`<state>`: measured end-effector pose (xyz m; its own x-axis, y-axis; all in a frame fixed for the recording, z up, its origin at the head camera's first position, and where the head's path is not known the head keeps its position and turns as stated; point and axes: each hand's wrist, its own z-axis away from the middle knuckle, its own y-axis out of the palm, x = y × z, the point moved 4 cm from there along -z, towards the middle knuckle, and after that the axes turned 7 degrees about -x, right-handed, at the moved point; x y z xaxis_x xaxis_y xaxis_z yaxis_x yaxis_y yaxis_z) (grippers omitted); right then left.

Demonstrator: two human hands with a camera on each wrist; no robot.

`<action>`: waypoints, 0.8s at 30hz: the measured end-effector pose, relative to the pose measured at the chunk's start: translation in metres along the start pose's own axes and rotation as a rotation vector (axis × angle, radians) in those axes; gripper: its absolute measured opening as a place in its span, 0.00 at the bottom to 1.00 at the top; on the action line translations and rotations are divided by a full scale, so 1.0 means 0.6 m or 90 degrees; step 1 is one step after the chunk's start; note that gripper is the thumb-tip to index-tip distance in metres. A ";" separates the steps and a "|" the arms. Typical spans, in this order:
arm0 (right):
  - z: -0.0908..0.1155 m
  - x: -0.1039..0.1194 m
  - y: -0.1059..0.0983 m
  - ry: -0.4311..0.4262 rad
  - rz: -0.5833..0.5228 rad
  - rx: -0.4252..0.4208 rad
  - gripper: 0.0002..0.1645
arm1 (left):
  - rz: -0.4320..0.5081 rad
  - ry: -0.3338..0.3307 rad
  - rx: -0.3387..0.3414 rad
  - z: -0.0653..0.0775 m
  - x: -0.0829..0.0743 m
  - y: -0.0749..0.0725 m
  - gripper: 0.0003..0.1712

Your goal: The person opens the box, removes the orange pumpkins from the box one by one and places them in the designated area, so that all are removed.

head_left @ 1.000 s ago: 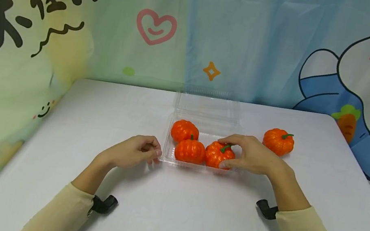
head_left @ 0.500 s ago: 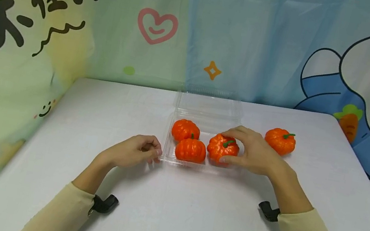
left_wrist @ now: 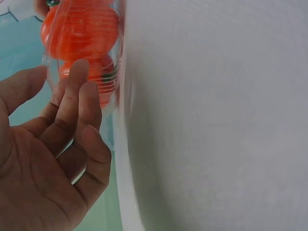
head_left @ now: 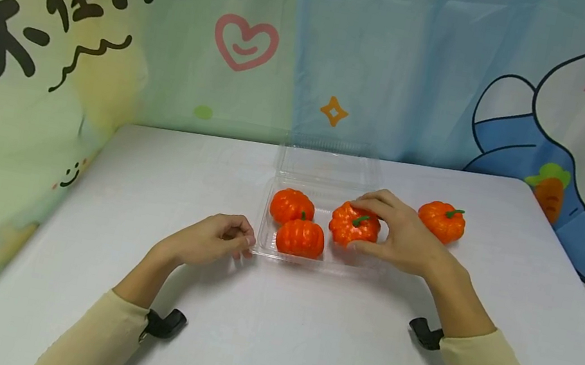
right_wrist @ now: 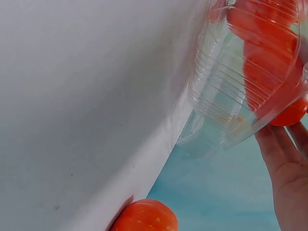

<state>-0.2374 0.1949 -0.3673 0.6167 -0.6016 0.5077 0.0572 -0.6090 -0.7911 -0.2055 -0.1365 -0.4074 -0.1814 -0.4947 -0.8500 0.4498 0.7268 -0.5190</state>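
A clear plastic clamshell container (head_left: pixel 329 173) lies on the white table (head_left: pixel 300 340) with its lid open toward the back. Two orange pumpkins (head_left: pixel 292 205) (head_left: pixel 300 237) sit in its left half. My right hand (head_left: pixel 364 224) grips a third pumpkin (head_left: pixel 344 227) over the container's right half, thumb in front and fingers over the top. A fourth pumpkin (head_left: pixel 441 220) rests on the table just right of that hand. My left hand (head_left: pixel 243 242) lies at the container's front left corner, fingers loosely curled, fingertips (left_wrist: pixel 79 72) touching the container wall (left_wrist: pixel 115 72).
A cartoon-printed cloth backdrop (head_left: pixel 122 15) hangs behind and to the left of the table. The table's right edge (head_left: pixel 576 272) runs close to the loose pumpkin. In the right wrist view the container (right_wrist: pixel 226 96) and the loose pumpkin (right_wrist: pixel 144 216) show.
My right hand has carried its pumpkin from the container's front right toward the back right. The left hand and the other pumpkins have stayed put.
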 end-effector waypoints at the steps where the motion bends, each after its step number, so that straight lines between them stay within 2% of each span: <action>1: 0.001 0.001 -0.001 -0.006 -0.003 -0.007 0.37 | 0.000 0.000 0.000 0.000 0.000 0.000 0.10; 8: 0.005 0.006 -0.014 -0.034 -0.017 -0.051 0.38 | 0.001 0.001 0.000 0.002 -0.003 -0.001 0.09; 18: 0.013 -0.003 -0.048 -0.046 0.023 -0.095 0.40 | 0.001 0.002 0.003 0.001 -0.003 -0.002 0.09; 24: 0.022 -0.011 -0.055 -0.044 0.024 -0.128 0.40 | 0.004 0.001 0.003 0.002 -0.003 -0.001 0.09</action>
<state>-0.2331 0.2256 -0.3489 0.6679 -0.5933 0.4493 -0.1200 -0.6816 -0.7218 -0.2047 -0.1367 -0.4056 -0.1804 -0.4891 -0.8534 0.4548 0.7278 -0.5132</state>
